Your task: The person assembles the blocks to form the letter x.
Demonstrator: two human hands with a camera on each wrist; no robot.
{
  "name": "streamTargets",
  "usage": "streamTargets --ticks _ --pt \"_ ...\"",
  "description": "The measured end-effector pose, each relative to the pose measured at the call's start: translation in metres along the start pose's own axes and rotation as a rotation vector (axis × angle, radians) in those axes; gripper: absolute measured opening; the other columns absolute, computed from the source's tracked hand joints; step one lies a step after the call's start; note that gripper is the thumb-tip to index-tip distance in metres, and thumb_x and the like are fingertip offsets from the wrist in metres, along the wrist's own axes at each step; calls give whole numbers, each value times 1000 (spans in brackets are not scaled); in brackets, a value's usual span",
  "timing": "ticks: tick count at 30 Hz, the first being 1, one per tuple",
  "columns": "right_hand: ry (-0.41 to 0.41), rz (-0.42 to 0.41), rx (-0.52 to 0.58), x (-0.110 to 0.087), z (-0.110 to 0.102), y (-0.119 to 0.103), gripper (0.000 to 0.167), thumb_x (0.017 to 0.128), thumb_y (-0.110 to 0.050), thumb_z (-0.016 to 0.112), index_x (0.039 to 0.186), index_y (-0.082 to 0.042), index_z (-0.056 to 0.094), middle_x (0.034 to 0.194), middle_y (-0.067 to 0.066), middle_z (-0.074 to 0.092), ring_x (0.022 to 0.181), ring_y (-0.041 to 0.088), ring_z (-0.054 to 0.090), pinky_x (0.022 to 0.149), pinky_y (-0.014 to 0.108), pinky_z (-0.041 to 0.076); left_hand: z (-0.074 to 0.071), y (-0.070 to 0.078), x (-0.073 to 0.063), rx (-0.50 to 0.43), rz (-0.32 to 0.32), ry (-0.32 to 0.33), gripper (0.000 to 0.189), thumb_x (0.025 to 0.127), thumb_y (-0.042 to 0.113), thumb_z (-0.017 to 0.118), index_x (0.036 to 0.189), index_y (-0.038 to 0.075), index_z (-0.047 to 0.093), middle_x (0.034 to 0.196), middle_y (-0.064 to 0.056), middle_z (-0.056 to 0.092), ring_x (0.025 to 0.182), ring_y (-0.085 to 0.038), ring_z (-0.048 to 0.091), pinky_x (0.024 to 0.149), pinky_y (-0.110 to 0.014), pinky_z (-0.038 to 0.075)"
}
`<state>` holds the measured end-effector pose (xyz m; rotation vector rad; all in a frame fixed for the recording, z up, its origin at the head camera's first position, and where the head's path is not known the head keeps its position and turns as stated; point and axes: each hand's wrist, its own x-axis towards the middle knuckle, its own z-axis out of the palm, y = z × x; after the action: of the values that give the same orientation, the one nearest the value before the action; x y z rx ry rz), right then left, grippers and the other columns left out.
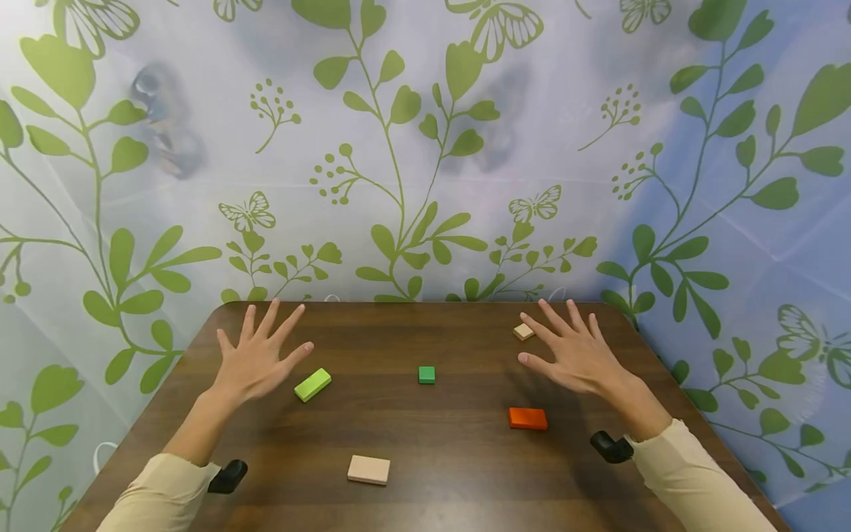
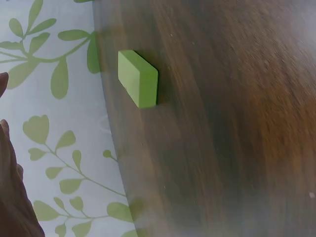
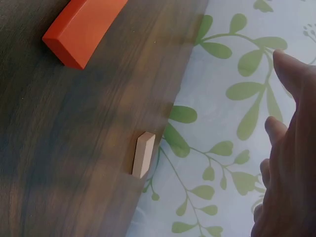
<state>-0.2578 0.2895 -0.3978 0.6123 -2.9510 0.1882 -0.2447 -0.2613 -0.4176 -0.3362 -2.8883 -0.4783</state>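
Both hands hover over a dark wooden table with fingers spread and nothing in them. My left hand (image 1: 253, 362) is nearest a lime green block (image 1: 312, 385), which lies just right of the thumb in the head view. That same lime block (image 2: 138, 79) shows by itself on the wood in the left wrist view. My right hand (image 1: 575, 355) overlaps a small pale wooden block (image 1: 524, 332) near the far edge. An orange-red block (image 1: 528, 418) lies nearer, below the right hand. Between the hands is a small green block (image 1: 426, 375).
A pale wooden block (image 1: 368, 470) lies toward the near side of the table (image 1: 452, 458). Behind the far edge hangs a whitish curtain (image 1: 425, 177) printed with green leaves and butterflies. Black wrist devices (image 1: 227, 476) sit at both sleeve cuffs.
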Motion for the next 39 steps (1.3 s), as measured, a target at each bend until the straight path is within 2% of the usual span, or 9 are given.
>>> streamTargets --ticks 7,14,21,28,34,36,39 --pt "-6 -29 25 -3 -2 0 82 98 -68 54 165 -27 30 171 13 11 149 57 1 108 81 6 13 12 14 -81 90 -5 75 103 62 47 167 37 15 172 -14 3 152 -50 -4 100 -88 -3" --pt "-15 -75 89 -3 -2 0 84 97 -66 58 166 -28 27 171 14 13 149 58 2 108 81 10 25 32 32 -150 186 -28 78 103 59 52 167 32 17 172 -13 3 154 -45 -3 105 -84 1" --pt "-58 -131 179 -5 3 -2 84 97 -61 63 165 -24 31 170 17 15 150 55 2 108 81 10 39 51 48 -243 272 -90 81 101 56 58 167 27 21 172 -9 2 155 -40 -1 110 -79 6" --pt "-88 -157 273 -11 11 -2 86 94 -61 67 164 -27 32 170 12 17 152 51 5 107 80 19 52 66 58 -361 336 -181 85 99 46 67 167 25 22 172 -4 1 156 -35 -1 115 -73 4" --pt "-114 -209 336 -15 22 -3 84 95 -52 72 163 -20 35 168 14 22 151 52 13 106 80 22 65 77 66 -436 383 -239 89 95 48 72 167 26 23 172 -2 5 156 -30 1 115 -70 18" --pt "-126 -217 349 -16 24 -4 83 95 -51 71 163 -19 36 167 16 25 150 52 17 105 80 23 71 81 68 -443 400 -254 89 95 43 74 166 26 24 172 -2 7 156 -30 4 114 -68 23" --pt "-166 -220 368 -17 29 -5 82 95 -52 71 162 -18 37 166 14 29 150 47 23 106 78 25 80 88 69 -460 422 -281 88 94 28 77 166 23 26 172 -3 10 156 -30 11 115 -64 26"
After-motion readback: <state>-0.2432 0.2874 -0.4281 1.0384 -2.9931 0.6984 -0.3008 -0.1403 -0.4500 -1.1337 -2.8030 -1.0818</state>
